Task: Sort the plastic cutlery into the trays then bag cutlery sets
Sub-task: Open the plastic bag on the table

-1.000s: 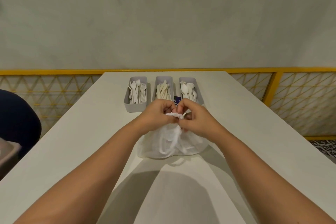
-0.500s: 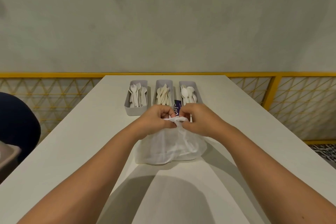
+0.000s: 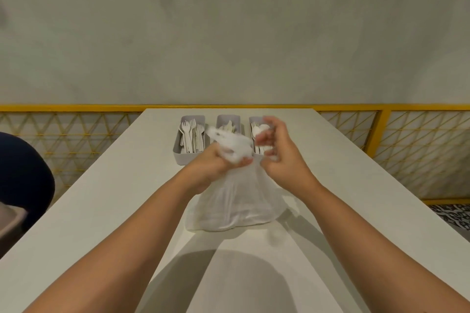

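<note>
While on table [image 3: 101, 198], bag [image 3: 236, 201] in left hand [image 3: 211, 168]

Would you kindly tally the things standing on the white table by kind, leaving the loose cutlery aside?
Grey rectangular plastic trays: 3
White thin plastic bag: 1
Total: 4

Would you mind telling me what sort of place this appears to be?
Probably a café or canteen seating area, though I can't be sure: a long white table, a yellow railing with lattice panels behind it, and grey trays of plastic cutlery.
</note>
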